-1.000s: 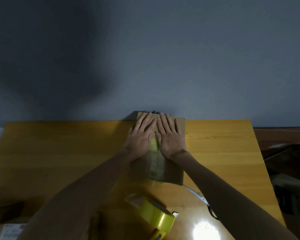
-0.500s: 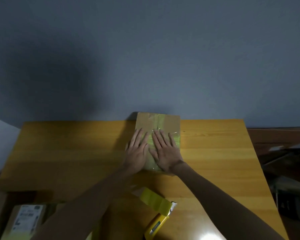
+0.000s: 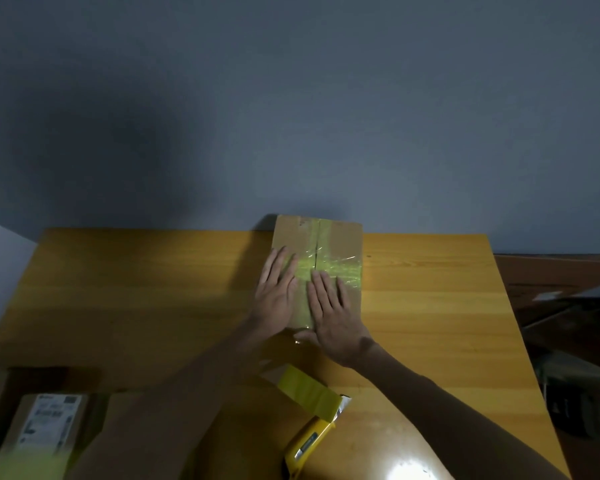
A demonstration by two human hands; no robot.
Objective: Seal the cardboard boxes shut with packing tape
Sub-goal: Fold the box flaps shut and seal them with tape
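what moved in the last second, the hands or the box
The left hand and right hand slid flat along the taped box, from its far end toward its near end, pressing on the top. Nothing was gripped or let go. The box, tape roll and yellow knife lie where they were on the table.

A yellow utility knife (image 3: 307,445) lies on the wooden table (image 3: 136,289) before a grey wall (image 3: 326,98).
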